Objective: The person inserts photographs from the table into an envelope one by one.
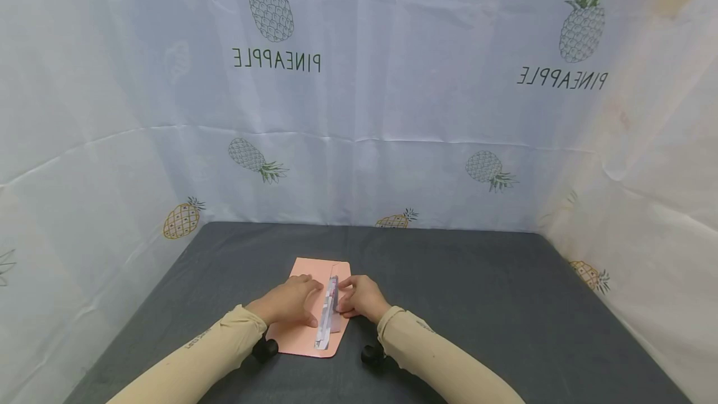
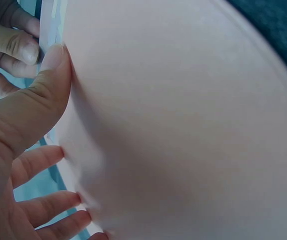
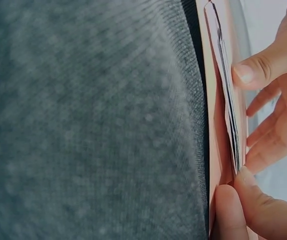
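A salmon-pink paper folder (image 1: 307, 267) lies on the dark table, one corner at its far end cut at a slant. Along its right part runs a thin stack of folded printed papers (image 1: 324, 326), seen nearly edge-on in the right wrist view. My left hand (image 1: 285, 301) rests on the folder, thumb and fingers spread and fingertips touching the pink surface beside the papers. From the other side, my right hand (image 1: 363, 298) has thumb and forefinger bent at the papers' edge, pinching there. In the right wrist view its fingertips (image 3: 229, 202) come right to the stack's end.
A dark grey cloth covers the table (image 1: 477, 304). White curtains with pineapple prints (image 1: 359, 105) surround it at the back and both sides. Black round wrist pieces (image 1: 265, 350) hang under the beige sleeves (image 1: 443, 351), close to the folder's near edge.
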Available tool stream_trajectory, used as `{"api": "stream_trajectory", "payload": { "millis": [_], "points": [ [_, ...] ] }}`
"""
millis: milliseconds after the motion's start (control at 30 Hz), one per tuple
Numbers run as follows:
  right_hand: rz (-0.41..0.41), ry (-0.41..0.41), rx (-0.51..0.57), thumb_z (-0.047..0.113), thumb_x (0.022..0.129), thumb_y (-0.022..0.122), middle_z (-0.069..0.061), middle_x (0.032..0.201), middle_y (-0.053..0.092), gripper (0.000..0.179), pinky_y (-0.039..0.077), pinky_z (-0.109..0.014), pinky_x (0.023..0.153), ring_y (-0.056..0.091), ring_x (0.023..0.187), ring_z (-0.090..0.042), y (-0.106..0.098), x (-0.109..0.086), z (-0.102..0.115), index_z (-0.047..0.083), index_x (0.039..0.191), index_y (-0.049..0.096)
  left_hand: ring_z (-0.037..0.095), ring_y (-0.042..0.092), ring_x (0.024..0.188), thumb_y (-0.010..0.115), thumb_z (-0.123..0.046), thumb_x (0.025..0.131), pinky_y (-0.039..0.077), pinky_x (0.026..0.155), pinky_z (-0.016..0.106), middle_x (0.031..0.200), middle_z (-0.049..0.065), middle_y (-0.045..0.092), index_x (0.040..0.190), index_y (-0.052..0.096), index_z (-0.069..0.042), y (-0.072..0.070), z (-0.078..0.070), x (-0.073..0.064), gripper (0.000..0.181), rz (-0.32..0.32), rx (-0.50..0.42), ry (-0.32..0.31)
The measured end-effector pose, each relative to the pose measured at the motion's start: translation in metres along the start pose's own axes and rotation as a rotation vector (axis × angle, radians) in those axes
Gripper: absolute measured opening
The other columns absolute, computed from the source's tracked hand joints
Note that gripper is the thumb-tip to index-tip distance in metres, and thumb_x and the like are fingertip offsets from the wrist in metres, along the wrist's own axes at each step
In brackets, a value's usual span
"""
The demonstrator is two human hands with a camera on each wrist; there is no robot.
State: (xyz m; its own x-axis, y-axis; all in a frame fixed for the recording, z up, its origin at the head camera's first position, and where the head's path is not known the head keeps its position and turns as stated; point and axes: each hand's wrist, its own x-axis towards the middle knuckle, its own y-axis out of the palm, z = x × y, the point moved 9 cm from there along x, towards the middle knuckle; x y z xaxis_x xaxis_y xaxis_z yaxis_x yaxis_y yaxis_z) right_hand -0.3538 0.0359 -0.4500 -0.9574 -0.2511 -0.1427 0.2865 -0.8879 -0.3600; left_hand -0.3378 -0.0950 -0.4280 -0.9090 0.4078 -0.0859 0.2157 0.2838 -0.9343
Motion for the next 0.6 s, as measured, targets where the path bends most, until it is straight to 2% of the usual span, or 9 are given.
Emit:
{"api": "stream_trajectory", "payload": {
  "millis": [600],
  "points": [
    [-0.014, -0.005, -0.093, -0.013, 0.068, 0.078, -0.006, 0.064, 0.065, 0.059, 0.056, -0.027, 0.053, 0.062, 0.052, -0.012, 0.0009, 0.0004, 0.003, -0.001, 0.123, 0.059, 0.039, 0.044, 0.132, 0.087, -0.033, 0.069, 0.04, 0.105, 0.054, 0.142, 0.022, 0.047, 0.129, 0.059, -0.006, -0.0017, -0.0006, -0.0004, 0.072, 0.011, 0.005, -0.006]
  ]
}}
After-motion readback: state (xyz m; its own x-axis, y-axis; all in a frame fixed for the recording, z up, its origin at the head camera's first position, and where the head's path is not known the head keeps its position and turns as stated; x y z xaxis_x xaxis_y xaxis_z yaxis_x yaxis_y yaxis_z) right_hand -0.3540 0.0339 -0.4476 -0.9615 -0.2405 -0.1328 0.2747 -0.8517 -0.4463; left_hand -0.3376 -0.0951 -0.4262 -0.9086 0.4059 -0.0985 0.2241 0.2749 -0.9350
